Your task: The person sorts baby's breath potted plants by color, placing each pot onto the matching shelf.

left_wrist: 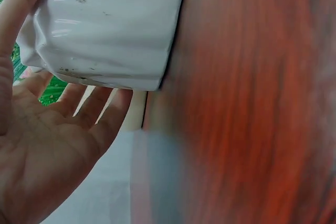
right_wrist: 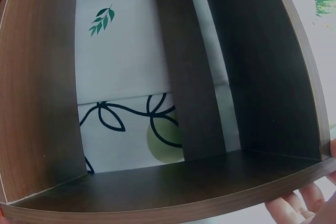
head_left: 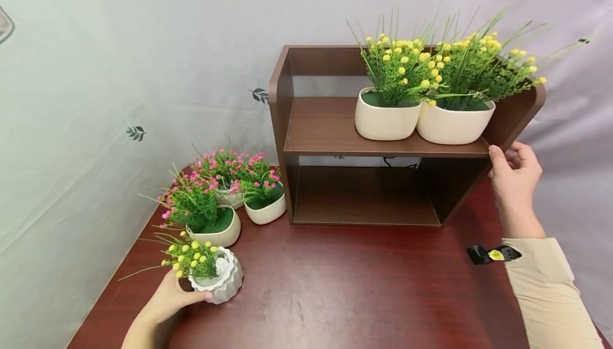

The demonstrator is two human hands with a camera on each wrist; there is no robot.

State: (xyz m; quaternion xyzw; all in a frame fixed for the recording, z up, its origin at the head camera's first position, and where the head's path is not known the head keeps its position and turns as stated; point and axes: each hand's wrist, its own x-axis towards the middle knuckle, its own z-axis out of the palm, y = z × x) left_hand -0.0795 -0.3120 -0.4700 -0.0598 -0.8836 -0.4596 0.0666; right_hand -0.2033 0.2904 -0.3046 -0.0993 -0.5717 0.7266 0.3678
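Observation:
At the table's left front, my left hand (head_left: 168,294) spans a white fluted flowerpot (head_left: 229,284) holding a small yellow-flowered plant (head_left: 193,258). In the left wrist view, thumb and fingers lie on opposite sides of that pot (left_wrist: 110,30), whose base is at the tabletop. My right hand (head_left: 517,179) grips the right side panel of a brown two-tier shelf (head_left: 335,153), thumb at the front edge. Right wrist view: fingertips (right_wrist: 283,211) curl at the panel's edge. Two cream pots (head_left: 387,120) of yellow flowers stand side by side on the upper board, toward the right.
Left of the shelf, pots of pink flowers (head_left: 265,212) cluster by the wall, one of them (head_left: 225,232) just behind the fluted pot. The lower compartment (head_left: 364,194) has an open back with a dark cable visible. A patterned cloth (head_left: 191,61) hangs behind the red-brown table (head_left: 354,280).

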